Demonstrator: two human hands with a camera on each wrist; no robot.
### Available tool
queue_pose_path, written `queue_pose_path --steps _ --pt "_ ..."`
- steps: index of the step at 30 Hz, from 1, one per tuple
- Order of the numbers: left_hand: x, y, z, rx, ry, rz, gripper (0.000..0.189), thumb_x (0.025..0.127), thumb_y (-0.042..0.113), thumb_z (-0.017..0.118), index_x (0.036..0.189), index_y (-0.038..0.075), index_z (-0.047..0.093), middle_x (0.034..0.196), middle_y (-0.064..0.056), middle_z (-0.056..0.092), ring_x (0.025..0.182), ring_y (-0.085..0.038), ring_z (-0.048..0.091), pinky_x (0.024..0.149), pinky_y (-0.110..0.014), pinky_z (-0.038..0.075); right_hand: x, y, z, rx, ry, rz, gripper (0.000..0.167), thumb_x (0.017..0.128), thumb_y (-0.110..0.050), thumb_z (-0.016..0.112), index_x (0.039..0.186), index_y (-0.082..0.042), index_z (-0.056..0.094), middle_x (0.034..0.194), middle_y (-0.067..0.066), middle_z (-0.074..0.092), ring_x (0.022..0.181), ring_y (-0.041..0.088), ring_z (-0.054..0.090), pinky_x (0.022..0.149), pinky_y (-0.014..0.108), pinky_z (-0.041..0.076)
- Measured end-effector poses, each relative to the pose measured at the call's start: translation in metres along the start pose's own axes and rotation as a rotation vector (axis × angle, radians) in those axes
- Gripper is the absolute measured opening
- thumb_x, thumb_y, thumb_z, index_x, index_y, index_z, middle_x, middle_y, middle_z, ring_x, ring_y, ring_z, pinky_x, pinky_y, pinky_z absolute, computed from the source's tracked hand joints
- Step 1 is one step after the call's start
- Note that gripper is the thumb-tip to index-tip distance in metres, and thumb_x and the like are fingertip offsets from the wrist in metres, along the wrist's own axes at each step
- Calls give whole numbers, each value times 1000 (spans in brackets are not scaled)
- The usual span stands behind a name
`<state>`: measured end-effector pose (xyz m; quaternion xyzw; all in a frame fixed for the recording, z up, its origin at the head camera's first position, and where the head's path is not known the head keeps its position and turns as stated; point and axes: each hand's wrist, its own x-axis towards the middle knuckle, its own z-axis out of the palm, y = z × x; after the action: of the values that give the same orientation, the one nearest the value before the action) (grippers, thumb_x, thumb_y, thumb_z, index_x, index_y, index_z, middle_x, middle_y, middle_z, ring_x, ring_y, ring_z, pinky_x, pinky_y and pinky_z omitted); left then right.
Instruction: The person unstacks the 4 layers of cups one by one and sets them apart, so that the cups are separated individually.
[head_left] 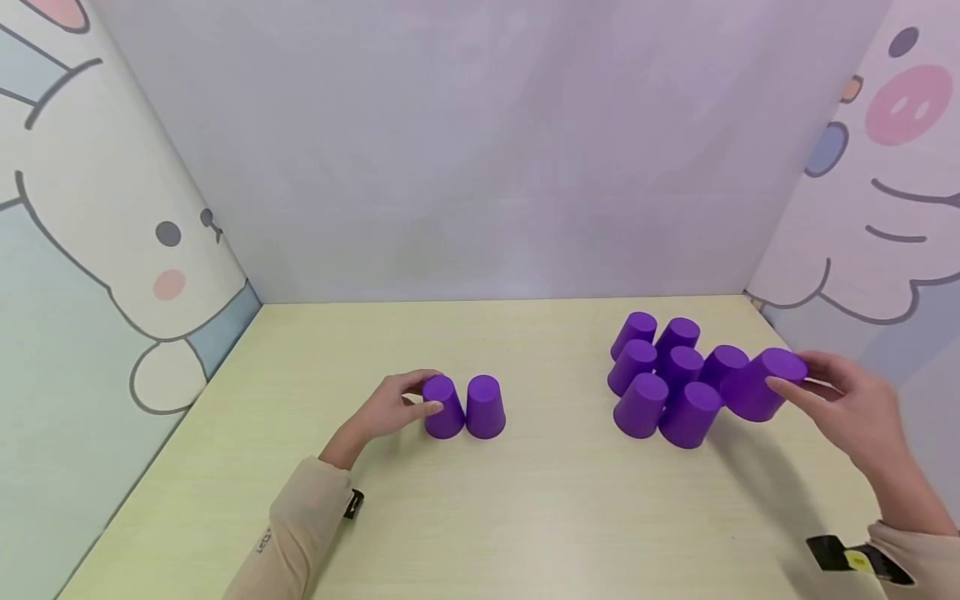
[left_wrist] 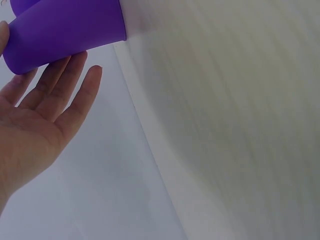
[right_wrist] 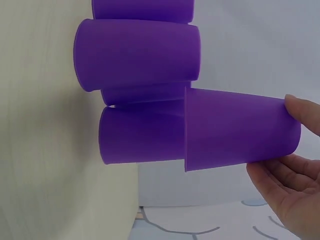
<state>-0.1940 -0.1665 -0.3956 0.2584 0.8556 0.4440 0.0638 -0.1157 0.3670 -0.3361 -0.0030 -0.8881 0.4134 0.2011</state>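
In the head view, two upside-down purple plastic cups stand side by side near the table's middle. My left hand [head_left: 388, 408] holds the left cup [head_left: 450, 418] between thumb and fingers; the right cup [head_left: 486, 408] stands close beside it. The left wrist view shows the fingers along that cup's side, with its rim at the table. My right hand [head_left: 855, 408] grips another upside-down purple cup [head_left: 757, 387] near its base, raised off the table. In the right wrist view, this raised cup [right_wrist: 235, 131] overlaps a standing cup [right_wrist: 142, 135] behind it.
Several more upside-down purple cups [head_left: 641, 406] stand in a tight group left of the right hand. A pale wood-look table [head_left: 555, 500] lies beneath everything. A plain light wall [head_left: 487, 167] rises behind, with cartoon-printed panels [head_left: 97, 250] at both sides.
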Motion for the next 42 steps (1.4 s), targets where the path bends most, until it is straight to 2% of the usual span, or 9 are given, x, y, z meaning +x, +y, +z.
queue_pose_path --steps 4,9,16,24,34,39,42 --pt "1 -1 0 4 3 9 42 85 20 66 121 3 54 105 -9 62 94 -23 59 72 -30 50 -1 10 3 1 -46 12 30 77 -13 73 100 -24 57 84 -34 53 73 -19 53 58 6 43" --pt "1 -1 0 0 4 17 41 85 20 66 120 3 55 105 -9 62 93 -23 59 72 -28 50 -4 22 9 -18 -108 39 28 79 -17 72 104 -15 59 86 -33 52 76 -20 51 59 8 44" --pt "1 0 0 -1 6 11 41 85 20 66 121 4 54 105 -8 62 94 -23 58 72 -29 50 -5 32 16 -47 -144 53 42 79 -21 72 110 3 55 85 -33 50 76 -21 48 60 8 44" --pt "0 -1 0 -2 6 -3 42 84 20 66 121 3 54 105 -9 63 94 -23 59 72 -32 50 -6 41 23 -75 -180 60 50 79 -24 72 112 8 52 86 -36 47 77 -22 45 61 7 42" --pt "1 -1 0 -8 -1 2 43 85 21 66 121 4 54 105 -9 63 94 -23 58 72 -31 50 -8 47 27 -77 -193 91 52 80 -24 71 117 7 51 89 -30 49 78 -22 44 61 6 40" --pt "1 -1 -1 -5 -3 6 42 85 21 66 121 4 54 104 -8 63 94 -22 59 72 -29 50 -7 38 24 -60 -175 62 60 82 -23 69 123 13 45 95 -33 44 80 -23 43 62 5 41" --pt "1 -1 -1 -6 -6 8 42 85 21 66 121 4 54 104 -8 63 94 -23 59 72 -29 50 -7 29 22 -41 -138 62 62 82 -23 69 126 11 43 96 -35 43 81 -24 44 64 4 40"
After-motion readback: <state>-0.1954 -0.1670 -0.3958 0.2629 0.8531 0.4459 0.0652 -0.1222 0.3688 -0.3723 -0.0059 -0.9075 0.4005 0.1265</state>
